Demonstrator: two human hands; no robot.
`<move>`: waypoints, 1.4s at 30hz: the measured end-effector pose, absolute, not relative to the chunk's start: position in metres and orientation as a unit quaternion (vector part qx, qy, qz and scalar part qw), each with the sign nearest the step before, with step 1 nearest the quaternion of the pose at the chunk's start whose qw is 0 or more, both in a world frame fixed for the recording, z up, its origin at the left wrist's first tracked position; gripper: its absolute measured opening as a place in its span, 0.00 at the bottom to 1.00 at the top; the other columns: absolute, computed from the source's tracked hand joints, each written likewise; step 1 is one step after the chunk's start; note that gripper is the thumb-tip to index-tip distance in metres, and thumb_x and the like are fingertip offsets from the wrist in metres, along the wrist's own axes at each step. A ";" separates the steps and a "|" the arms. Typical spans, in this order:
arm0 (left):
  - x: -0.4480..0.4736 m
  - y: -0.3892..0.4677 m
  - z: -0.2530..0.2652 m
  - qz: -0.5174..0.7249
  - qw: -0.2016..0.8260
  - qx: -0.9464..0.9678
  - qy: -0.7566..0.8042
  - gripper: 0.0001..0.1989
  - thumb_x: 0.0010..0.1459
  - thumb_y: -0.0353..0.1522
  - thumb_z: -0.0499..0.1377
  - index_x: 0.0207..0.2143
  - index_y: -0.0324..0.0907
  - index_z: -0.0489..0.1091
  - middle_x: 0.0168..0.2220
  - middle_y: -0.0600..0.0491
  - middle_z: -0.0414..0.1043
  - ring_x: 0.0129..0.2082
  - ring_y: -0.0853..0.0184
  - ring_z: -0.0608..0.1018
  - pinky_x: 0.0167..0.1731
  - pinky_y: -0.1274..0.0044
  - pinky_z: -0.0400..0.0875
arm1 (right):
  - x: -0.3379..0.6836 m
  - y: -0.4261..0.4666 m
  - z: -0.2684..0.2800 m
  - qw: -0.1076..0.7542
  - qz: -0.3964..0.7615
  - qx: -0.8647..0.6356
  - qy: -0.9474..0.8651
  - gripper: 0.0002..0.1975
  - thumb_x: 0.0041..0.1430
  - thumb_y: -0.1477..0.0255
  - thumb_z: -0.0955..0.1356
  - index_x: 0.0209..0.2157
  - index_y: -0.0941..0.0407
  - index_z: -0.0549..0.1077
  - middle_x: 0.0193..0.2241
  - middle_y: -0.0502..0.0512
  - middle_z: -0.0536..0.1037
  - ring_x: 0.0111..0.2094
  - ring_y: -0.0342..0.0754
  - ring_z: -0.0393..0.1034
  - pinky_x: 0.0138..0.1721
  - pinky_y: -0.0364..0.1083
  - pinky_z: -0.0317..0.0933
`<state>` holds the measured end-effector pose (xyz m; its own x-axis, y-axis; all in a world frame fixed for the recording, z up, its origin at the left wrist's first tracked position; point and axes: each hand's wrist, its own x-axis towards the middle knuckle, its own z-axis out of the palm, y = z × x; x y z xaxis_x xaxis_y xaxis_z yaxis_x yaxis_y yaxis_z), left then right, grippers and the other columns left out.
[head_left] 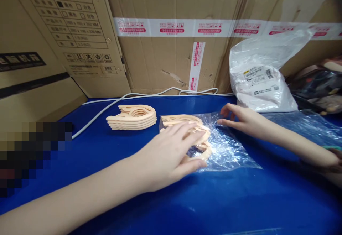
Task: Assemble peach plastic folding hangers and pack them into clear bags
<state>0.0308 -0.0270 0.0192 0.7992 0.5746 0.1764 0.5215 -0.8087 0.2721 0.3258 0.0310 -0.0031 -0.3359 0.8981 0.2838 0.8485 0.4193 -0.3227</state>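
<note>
My left hand (171,153) lies over peach-coloured plastic pieces (184,118) that look like folding hangers. Its fingers are stretched out and its thumb is apart. These pieces rest in or on a clear plastic bag (227,153), and my hand covers part of them. My right hand (240,119) hovers by the bag's far right edge, holding nothing visible, with thumb and bent fingers apart. To the left of the bag stands a neat stack of the same hangers (132,121).
A blue table (128,199) carries everything. Cardboard boxes (160,60) wall off the back and left. A white cable (107,107) runs along the rear. At the back right are a white labelled plastic bag (262,82) and more clear plastic (301,128).
</note>
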 end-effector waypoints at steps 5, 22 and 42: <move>0.049 -0.031 0.008 0.134 0.095 0.949 0.270 0.27 0.64 0.48 0.52 0.59 0.44 0.63 0.63 0.41 0.57 0.63 0.50 0.59 0.59 0.57 0.59 | 0.314 0.029 -0.003 0.305 0.359 -0.481 -0.740 0.20 0.56 0.54 0.68 0.37 0.51 0.56 0.18 0.44 0.72 0.17 0.43 0.62 0.19 0.44 0.55; 0.045 -0.030 -0.005 0.154 0.058 0.975 0.148 0.26 0.65 0.44 0.51 0.59 0.37 0.62 0.65 0.40 0.56 0.65 0.52 0.57 0.64 0.57 0.50 | 0.290 0.009 0.000 0.395 0.452 -0.351 -0.718 0.26 0.59 0.66 0.69 0.57 0.49 0.57 0.43 0.56 0.79 0.46 0.51 0.74 0.50 0.56 0.66; 0.052 -0.037 -0.007 0.268 -0.077 0.952 0.126 0.14 0.64 0.28 0.49 0.41 0.33 0.74 0.42 0.46 0.76 0.46 0.61 0.75 0.59 0.69 0.60 | 0.272 -0.001 -0.012 0.200 0.145 -0.358 -0.900 0.27 0.67 0.58 0.59 0.64 0.54 0.59 0.66 0.60 0.56 0.67 0.57 0.45 0.65 0.63 0.42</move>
